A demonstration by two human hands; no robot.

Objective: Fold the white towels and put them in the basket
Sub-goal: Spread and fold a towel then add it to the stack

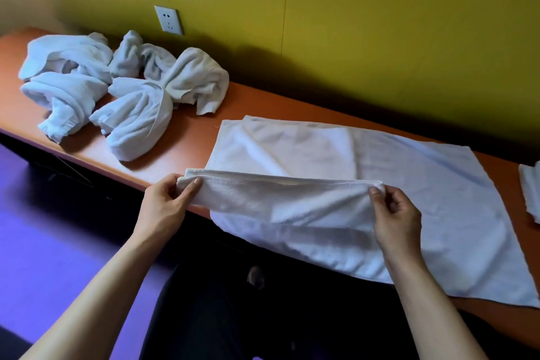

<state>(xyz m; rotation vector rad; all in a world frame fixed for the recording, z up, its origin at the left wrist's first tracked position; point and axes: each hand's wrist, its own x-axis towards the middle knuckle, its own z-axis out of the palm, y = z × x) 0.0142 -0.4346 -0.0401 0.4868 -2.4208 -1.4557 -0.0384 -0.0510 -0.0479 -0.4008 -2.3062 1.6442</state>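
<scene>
Fingers of the left hand (168, 199) and right hand (394, 213) pinch the near edge of a white towel (409, 184), lifting it off the orange table (248, 102). Crumpled towels (117, 88) lie heaped far left beneath a wall socket (168, 20).

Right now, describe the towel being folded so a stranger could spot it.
On the long orange-brown wooden table against the yellow wall, look right of the heap of crumpled white towels. The flat white terry towel lies spread out; unlike the others, its near edge is pinched by both hands.
</scene>
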